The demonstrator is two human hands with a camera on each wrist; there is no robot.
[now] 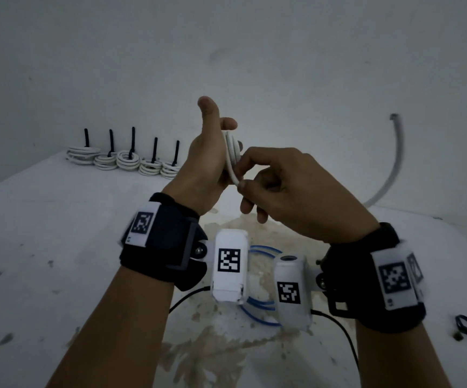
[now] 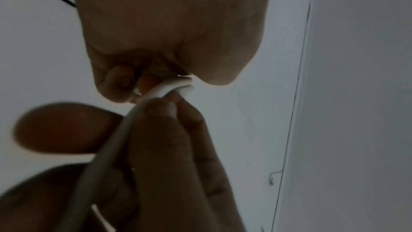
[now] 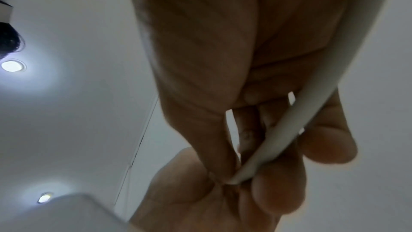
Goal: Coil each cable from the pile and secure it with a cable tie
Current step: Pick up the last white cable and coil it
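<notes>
Blue cable (image 1: 263, 303) lies on desk (image 1: 44, 247) under my wrists. My right hand (image 1: 288, 189) pinches white cable (image 1: 232, 152); left hand (image 1: 209, 163) grips its coil (thumb up). Five tied coils (image 1: 125, 161) far back.

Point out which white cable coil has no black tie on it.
The white coil held in the left hand; the five coils by the wall each have an upright black tie.

Dim grey light, two ceiling lamps (image 3: 12, 66) glaring, wrist views blurred, perhaps underexposed, edges bowed
</notes>
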